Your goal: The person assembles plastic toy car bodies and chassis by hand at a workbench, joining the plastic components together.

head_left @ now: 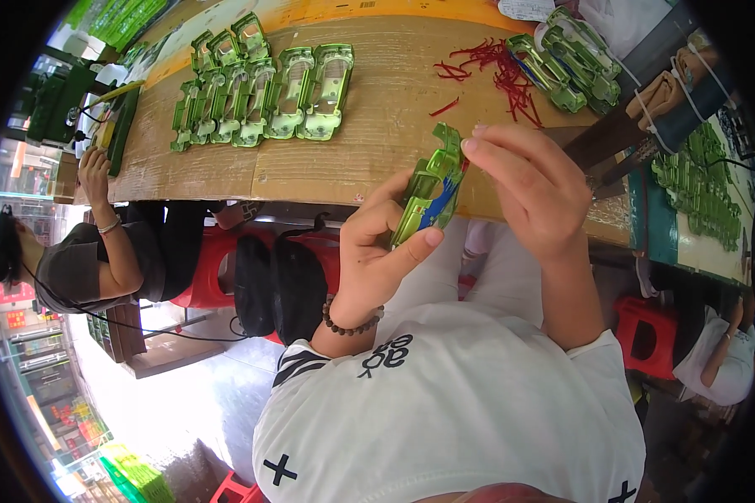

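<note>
My left hand (379,250) is wrapped round a shiny green plastic toy car body (425,198), tilted on its side above the near table edge. A blue stripe runs along the side of this shell. Thumb and index finger of my right hand (535,180) pinch together at the shell's upper end, where a sliver of red strip (465,166) shows beneath the fingertips. Beyond my right hand lies a loose pile of thin red strips (512,82). Several green car shells (572,63) with blue parts lie right of that pile.
More green shells (264,96) stand in rows at the left on the cardboard-covered table (386,109). Dark posts (646,92) with tied wrapping rise at the right. A co-worker's hand (94,174) is at the far left; another person (717,356) sits at the right.
</note>
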A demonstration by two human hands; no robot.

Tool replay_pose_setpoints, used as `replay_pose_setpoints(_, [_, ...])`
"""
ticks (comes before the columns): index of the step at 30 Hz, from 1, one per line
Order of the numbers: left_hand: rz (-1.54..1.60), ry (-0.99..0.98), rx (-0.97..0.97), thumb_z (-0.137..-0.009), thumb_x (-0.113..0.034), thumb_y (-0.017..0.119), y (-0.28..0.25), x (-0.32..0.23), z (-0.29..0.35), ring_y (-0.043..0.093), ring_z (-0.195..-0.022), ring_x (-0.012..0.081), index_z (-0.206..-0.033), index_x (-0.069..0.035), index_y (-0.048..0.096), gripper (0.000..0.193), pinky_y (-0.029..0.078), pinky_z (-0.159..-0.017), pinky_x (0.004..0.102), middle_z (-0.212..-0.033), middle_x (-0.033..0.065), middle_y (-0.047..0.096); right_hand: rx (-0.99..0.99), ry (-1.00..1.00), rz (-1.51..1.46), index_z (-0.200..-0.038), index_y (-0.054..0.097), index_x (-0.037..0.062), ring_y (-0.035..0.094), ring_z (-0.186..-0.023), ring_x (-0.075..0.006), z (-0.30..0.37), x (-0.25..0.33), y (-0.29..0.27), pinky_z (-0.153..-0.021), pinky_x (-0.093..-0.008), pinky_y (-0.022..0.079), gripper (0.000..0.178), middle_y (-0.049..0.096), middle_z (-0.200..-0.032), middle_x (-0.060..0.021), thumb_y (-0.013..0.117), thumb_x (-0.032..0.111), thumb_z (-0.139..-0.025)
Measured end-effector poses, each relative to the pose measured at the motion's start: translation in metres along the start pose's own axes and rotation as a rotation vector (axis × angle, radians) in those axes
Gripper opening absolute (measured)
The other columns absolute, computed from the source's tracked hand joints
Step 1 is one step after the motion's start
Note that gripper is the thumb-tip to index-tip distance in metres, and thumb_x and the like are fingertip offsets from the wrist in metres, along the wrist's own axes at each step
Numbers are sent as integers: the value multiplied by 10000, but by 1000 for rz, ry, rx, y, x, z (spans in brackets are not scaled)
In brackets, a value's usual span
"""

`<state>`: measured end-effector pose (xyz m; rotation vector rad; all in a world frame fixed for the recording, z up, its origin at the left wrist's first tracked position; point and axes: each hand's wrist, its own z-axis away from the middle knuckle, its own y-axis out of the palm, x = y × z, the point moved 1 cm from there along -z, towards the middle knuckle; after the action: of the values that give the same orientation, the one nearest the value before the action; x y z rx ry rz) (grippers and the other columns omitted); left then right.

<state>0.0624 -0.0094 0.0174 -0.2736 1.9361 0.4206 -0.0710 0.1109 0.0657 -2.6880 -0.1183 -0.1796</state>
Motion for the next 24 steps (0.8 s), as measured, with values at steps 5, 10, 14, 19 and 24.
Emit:
replay_pose_setpoints(5, [65,-46,37,-722,-19,679,6,0,1,496,-1012,207,-651,2,472,220,363,-853,287,-1182,225,490,2,17,-47,-944,637,40,598,-672,-207,5,2,-2,-537,-268,486,364,603,-853,-92,590,-60,-598])
replay_pose_setpoints(10, [90,-56,39,-728,-32,680,13,5,4,498,-1007,209,-655,5,470,226,363,-855,286,-1186,235,484,-67,108,-49,-947,633,27,607,-694,-216,14,9,-2,-572,-273,494,313,611,-876,-117,619,-47,-643])
replay_pose_setpoints(14, [-6,28,55,-717,-38,689,16,5,2,521,-1003,231,-653,7,484,220,389,-834,294,-1200,256,469,-107,299,-236,-928,630,13,617,-720,-216,12,19,-8,-613,-272,498,264,616,-888,-142,685,5,-670])
replay_pose_setpoints(19, [-124,182,54,-694,-52,707,19,11,0,544,-1002,272,-651,15,509,213,416,-818,313,-1210,283,450,-193,336,-343,-897,625,-1,621,-763,-223,24,15,-5,-641,-270,501,280,608,-923,-165,737,39,-644])
replay_pose_setpoints(24, [-81,248,142,-668,-81,728,19,12,0,548,-995,336,-645,22,517,237,412,-840,332,-1200,311,439,-213,308,-490,-926,609,-4,618,-832,-252,27,14,-5,-690,-294,510,324,583,-998,-186,751,61,-643])
